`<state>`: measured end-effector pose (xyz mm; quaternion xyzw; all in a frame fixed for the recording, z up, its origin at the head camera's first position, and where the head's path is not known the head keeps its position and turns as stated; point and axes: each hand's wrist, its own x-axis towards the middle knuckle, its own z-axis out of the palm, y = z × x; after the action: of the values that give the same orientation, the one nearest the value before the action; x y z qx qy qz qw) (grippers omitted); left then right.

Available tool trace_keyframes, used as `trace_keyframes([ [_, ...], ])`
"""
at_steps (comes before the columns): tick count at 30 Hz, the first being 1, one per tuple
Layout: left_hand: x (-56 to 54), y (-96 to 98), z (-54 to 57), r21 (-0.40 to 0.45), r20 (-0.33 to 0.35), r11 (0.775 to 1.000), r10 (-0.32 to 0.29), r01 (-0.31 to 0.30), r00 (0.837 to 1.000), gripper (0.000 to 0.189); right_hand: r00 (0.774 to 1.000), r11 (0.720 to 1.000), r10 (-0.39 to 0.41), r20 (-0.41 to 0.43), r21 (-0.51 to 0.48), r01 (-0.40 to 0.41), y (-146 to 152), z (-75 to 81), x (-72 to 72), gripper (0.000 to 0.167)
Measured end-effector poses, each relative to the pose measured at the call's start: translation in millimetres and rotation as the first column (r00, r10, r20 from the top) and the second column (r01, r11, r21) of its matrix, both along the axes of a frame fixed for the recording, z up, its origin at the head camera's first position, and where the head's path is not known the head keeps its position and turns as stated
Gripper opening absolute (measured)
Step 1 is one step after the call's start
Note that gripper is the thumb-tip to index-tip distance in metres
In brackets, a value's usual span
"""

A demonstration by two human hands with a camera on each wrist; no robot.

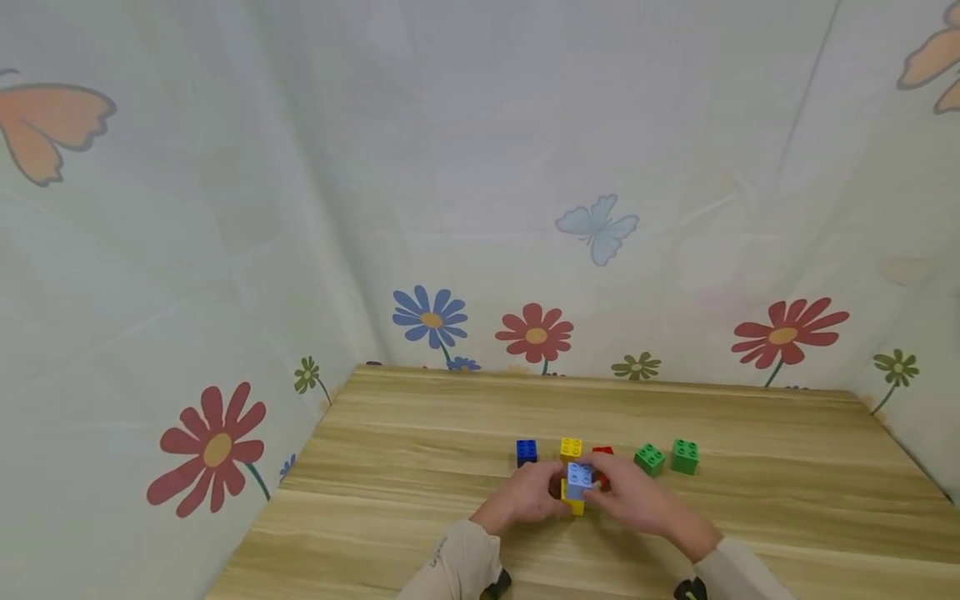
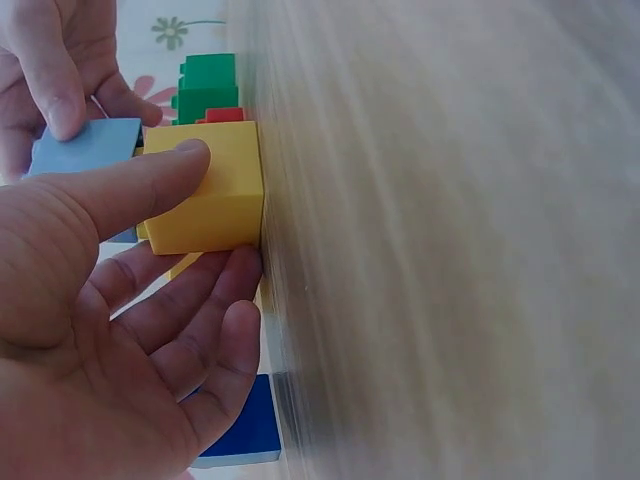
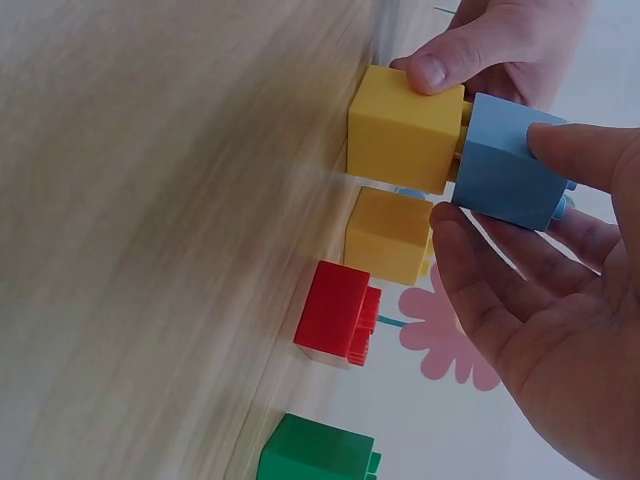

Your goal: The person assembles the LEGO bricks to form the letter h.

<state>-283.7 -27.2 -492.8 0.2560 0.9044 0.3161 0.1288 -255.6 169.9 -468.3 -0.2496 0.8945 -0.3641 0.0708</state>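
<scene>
My left hand (image 1: 531,493) pinches a yellow toy building block (image 3: 398,130) that stands on the wooden table, thumb on its near side. Over it, my right hand (image 1: 637,498) grips a light blue block (image 1: 579,480) between thumb and fingers. The light blue block has its studs upward and sits slightly askew above the yellow one. A narrow gap with yellow studs shows between the two in the right wrist view. Just behind them is another yellow block (image 1: 572,447), its lower part hidden in the head view.
A dark blue block (image 1: 527,452) stands to the left. On the right are a red block (image 1: 603,451), partly covered by my right hand, and two green blocks (image 1: 649,460). A white cloth (image 1: 480,167) with printed flowers and butterflies hangs behind the wooden table (image 1: 420,417).
</scene>
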Motion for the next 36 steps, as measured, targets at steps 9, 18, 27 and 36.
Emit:
trace_keyframes([
  [9, 0.4, 0.3, -0.7, 0.011, 0.004, 1.000, -0.001, 0.001, 1.000, 0.033, 0.999, 0.999, 0.034, -0.012, -0.016, -0.034, -2, -3.8, -2.6, 0.036],
  [18, 0.2, 0.2, -1.5, -0.006, -0.021, 1.000, 0.002, -0.002, 1.000, 0.039, 1.000, 1.000, 0.020, -0.004, -0.003, -0.020, -8, -5.3, -0.2, 0.042],
  [27, 2.6, 2.2, 1.8, -0.009, -0.054, 1.000, 0.009, -0.010, 0.999, 0.042, 0.991, 0.997, 0.044, -0.124, 0.061, -0.037, -9, -3.0, 2.9, 0.043],
  [36, 2.0, 2.1, 1.0, -0.032, -0.063, 0.999, 0.018, -0.020, 0.998, 0.044, 0.985, 0.990, 0.042, -0.167, 0.139, -0.018, -13, -2.6, 3.1, 0.046],
])
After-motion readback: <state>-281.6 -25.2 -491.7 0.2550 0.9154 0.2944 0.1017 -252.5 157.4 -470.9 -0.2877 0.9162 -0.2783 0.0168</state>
